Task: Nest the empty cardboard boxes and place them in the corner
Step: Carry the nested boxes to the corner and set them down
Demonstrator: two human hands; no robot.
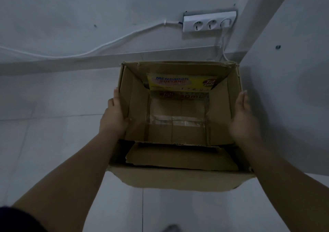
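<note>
An open brown cardboard box (135, 96) sits inside a larger cardboard box (178, 178), whose near flap sticks out toward me. A smaller box with a yellow printed panel (179, 83) stands inside the upper box against its far wall. My left hand (114, 115) presses flat on the upper box's left side, thumb over the rim. My right hand (243, 114) presses on its right side. The stack is close to the corner where the two white walls meet.
A white triple wall socket (210, 22) hangs on the back wall above the boxes, with white cables (106, 43) running left and down behind them. A baseboard ledge (71, 58) runs along the wall. White floor tiles (53, 133) lie to the left and near me.
</note>
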